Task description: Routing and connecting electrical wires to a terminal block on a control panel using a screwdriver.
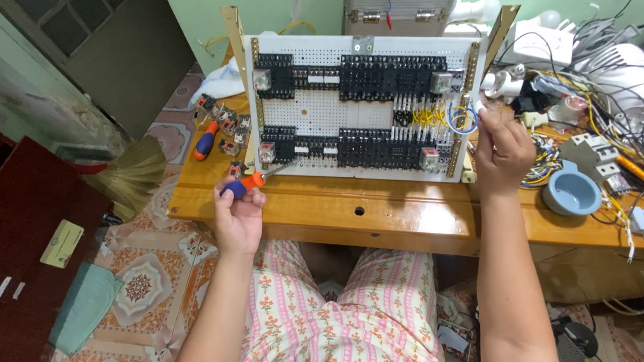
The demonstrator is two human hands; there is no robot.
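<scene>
Left hand [238, 214]: closed around orange-and-blue screwdriver [247, 184], lower left of centre, tip toward panel.
Right hand [502, 149]: fingers curled on right edge of white perforated wiring panel [320, 111], beside blue wire loop [463, 120].
Panel: upright on wooden surface [381, 209], centre frame.
Blue bowl [572, 191]: right of hand.

Lying just left of the hands on the desk [381, 213]: a second screwdriver [204, 144] with orange-and-blue handle. Sitting right of the hands: a small blue bowl [572, 191] beside tangled wires [615, 113]. Standing beyond the hands: a silver case [399, 5]. Leaning far left, below the desk edge: a straw broom [132, 176].
</scene>
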